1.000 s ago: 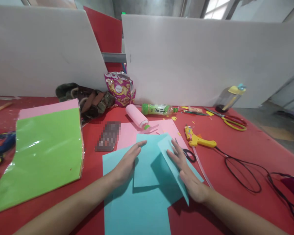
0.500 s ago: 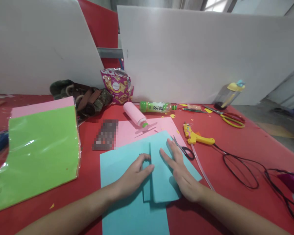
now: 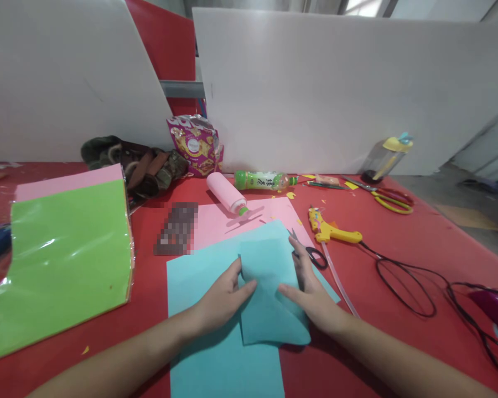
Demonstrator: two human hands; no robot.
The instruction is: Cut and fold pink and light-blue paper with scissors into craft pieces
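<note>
A folded piece of light blue paper (image 3: 268, 271) lies over a larger light blue sheet (image 3: 228, 367). My left hand (image 3: 222, 296) grips its left edge, thumb on top and fingers curled at the side. On the right edge, my right hand (image 3: 315, 296) holds the paper with its thumb on the upper face and fingers behind; that side bulges slightly. Just beyond my right hand lie small scissors (image 3: 315, 257) with dark handles. A pink sheet (image 3: 207, 218) sticks out behind the blue paper, with a pink-wrapped bottle (image 3: 225, 192) resting on it.
A yellow glue gun (image 3: 336, 232) with a black cord lies at right. Behind are a green-labelled bottle (image 3: 259, 181), a snack bag (image 3: 194, 145), larger scissors (image 3: 392, 200) and a cup (image 3: 384, 160). Green paper in a plastic sleeve (image 3: 70, 254) is at left. White boards (image 3: 336, 94) stand behind.
The folded paper's loose left edge has come down and its right side now bulges. My right hand has gone from lying flat on the paper to gripping its right edge.
</note>
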